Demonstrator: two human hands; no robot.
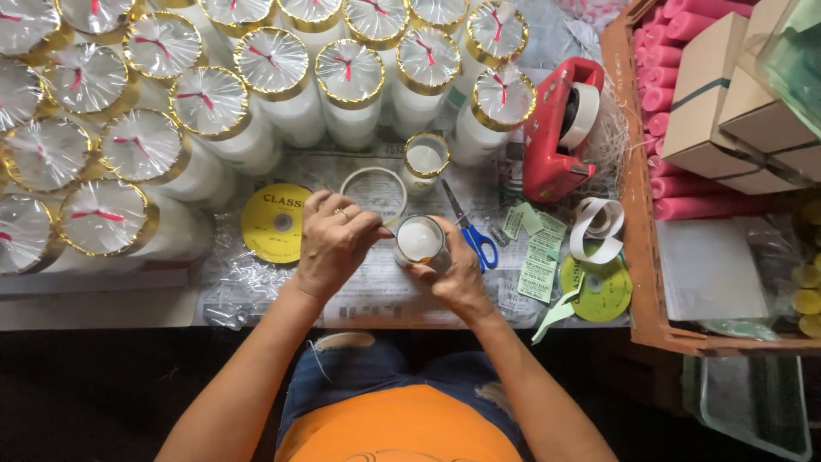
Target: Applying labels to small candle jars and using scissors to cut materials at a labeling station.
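Note:
A small glass candle jar (418, 239) with pale wax stands on the newspaper-covered table, seen from above. My right hand (456, 268) grips its right side. My left hand (335, 244) is curled with its fingertips at the jar's left rim, pinching something too small to make out. Just beyond my hands lie a roll of clear tape (375, 190) and a second small jar (424, 159) with a gold band.
Many wrapped white candles (275, 81) with gold rims and red ties fill the back and left. A red tape dispenser (558, 128), blue-handled scissors (472, 233), yellow discs (272, 222), green labels (537, 257), and a wooden tray (637, 214) with pink rolls and boxes sit around.

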